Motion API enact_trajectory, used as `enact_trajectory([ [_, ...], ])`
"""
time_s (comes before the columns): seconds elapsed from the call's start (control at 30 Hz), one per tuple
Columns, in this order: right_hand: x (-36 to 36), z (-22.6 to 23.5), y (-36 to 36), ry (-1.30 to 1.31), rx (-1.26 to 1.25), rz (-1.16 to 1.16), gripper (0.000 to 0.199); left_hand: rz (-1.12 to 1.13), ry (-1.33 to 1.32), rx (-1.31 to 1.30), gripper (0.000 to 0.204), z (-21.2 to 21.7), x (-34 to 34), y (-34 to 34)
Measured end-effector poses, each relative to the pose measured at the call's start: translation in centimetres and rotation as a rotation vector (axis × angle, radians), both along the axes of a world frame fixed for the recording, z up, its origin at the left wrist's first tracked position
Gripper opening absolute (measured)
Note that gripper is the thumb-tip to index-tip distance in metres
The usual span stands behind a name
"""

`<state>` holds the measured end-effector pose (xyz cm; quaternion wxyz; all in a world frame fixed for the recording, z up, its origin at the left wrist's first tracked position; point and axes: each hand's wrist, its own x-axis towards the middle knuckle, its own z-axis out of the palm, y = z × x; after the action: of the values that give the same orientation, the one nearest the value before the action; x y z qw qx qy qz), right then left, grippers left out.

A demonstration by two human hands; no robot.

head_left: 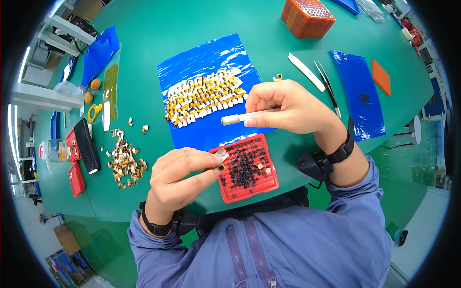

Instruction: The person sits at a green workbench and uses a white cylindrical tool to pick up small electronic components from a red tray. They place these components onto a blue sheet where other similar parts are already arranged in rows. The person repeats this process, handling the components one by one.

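Note:
My left hand [178, 178] is closed, pinching a small part [221, 168] with a dark square and gold edge at its fingertips. A shiny translucent piece [222, 154] shows at the same fingertips; whether it is a finger cover is unclear. Below them lies a red tray [249, 194] holding many tiny black pieces [244, 168] and a few pale ones. My right hand [283, 106] grips a white stick-like tool [235, 118] with a greyish blunt end pointing left, above a blue sheet [192, 139]. Rows of small white-and-gold flexible parts [206, 96] cover the sheet's middle.
A loose heap of similar parts [126, 161] lies left, beside a black phone-like slab [87, 145]. Tweezers [328, 86], a white strip [306, 72] and another blue sheet [360, 110] with dark bits lie right. Stacked orange trays [303, 21] stand at the back.

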<state>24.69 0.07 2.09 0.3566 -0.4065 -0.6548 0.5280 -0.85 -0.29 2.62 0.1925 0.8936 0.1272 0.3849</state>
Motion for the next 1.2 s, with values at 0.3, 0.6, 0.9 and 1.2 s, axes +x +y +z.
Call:
enact_trajectory([
  [0.3, 0.33, 0.32, 0.12, -0.104, -0.045, 0.044, 0.014, -0.002, -0.002, 0.005, 0.014, -0.01, -0.07, 0.07],
  [0.6, 0.23, 0.38, 0.09, -0.077, -0.032, 0.044, 0.013, 0.002, -0.014, 0.003, 0.015, 0.11, -0.15, 0.12],
  [0.9, 0.15, 0.35, 0.04, -0.113, 0.009, 0.022, 0.017, -0.017, -0.011, 0.019, 0.015, 0.31, -0.35, -0.03],
  [1.2, 0.25, 0.29, 0.03, -0.144, -0.004, 0.033, 0.016, -0.034, -0.058, 0.012, 0.015, 0.20, -0.37, -0.27],
])
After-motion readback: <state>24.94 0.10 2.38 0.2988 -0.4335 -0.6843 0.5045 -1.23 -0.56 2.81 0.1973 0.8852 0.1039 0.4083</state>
